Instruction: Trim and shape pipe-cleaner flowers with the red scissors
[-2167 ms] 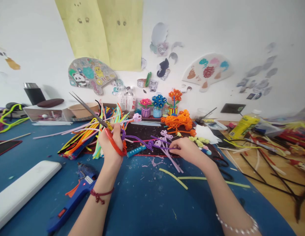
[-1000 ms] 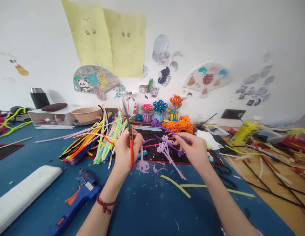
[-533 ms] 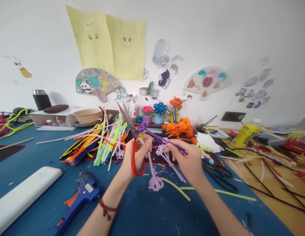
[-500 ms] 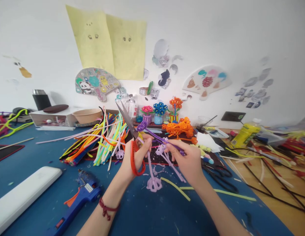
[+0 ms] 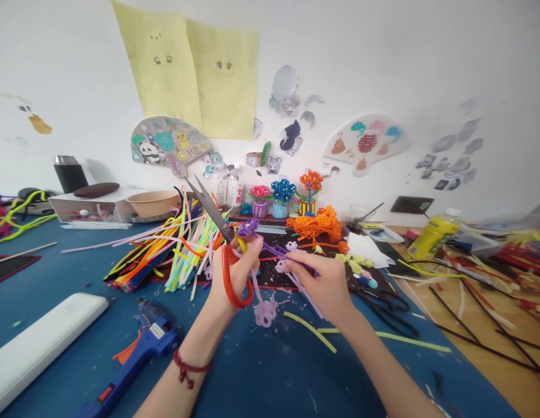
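Note:
My left hand (image 5: pixel 237 273) is closed round red-handled scissors (image 5: pixel 222 244), whose blades point up and left with their tips slightly apart. The same hand also pinches a pale purple pipe-cleaner stem whose looped flower (image 5: pixel 265 312) hangs down near the blue mat. My right hand (image 5: pixel 324 284) is closed on a dark purple pipe cleaner (image 5: pixel 274 249) that ends in a curled flower (image 5: pixel 247 227) just above my left fingers. Several pale purple looped stems (image 5: pixel 296 278) lie under my right hand on a black mat (image 5: pixel 279 235).
A heap of coloured pipe cleaners (image 5: pixel 174 244) lies left of my hands. A blue glue gun (image 5: pixel 130 360) and a white bar (image 5: pixel 39 342) lie near left. Orange flowers (image 5: pixel 317 223), small flower pots (image 5: pixel 281 200), black scissors (image 5: pixel 387 305), a yellow bottle (image 5: pixel 431 238) and loose sticks crowd the right.
My hands rose from the black mat and came together. The scissors swung upright, then tilted left. The dark purple flower came up to my left fingers, and the pale flower now hangs below.

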Demonstrator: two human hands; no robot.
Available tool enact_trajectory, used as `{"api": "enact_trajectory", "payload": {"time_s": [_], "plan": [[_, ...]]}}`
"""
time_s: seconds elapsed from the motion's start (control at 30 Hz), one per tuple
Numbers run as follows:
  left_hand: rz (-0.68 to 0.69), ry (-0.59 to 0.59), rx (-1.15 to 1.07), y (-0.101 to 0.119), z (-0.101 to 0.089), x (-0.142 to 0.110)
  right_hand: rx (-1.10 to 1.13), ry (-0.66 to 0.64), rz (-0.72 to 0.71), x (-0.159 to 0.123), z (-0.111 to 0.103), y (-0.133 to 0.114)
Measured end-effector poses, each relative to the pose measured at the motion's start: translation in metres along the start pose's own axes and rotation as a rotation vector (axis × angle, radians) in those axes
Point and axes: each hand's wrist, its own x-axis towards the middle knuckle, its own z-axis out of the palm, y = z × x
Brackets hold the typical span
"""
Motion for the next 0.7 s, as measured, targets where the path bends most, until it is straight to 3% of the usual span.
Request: {"api": "enact_trajectory", "payload": {"time_s": [0.07,0.23,0.33,0.53,0.7], "plan": [[-0.005,0.003,-0.008,-0.001,0.000,0.000,0.021,-0.028,0.031,0.001,0.000,0.001],[-0.017,0.005,-0.016,-0.004,-0.002,0.001,0.294,-0.309,0.256,0.005,-0.002,0.008],[-0.019,-0.011,-0.016,-0.007,-0.002,0.002,0.433,-0.406,0.344,0.008,-0.003,0.013],[-0.006,-0.060,0.003,-0.008,0.000,0.000,0.470,-0.398,0.313,0.009,-0.003,0.004],[-0.010,-0.100,0.053,-0.004,0.003,-0.003,0.514,-0.296,0.329,0.016,0.004,-0.005]]}}
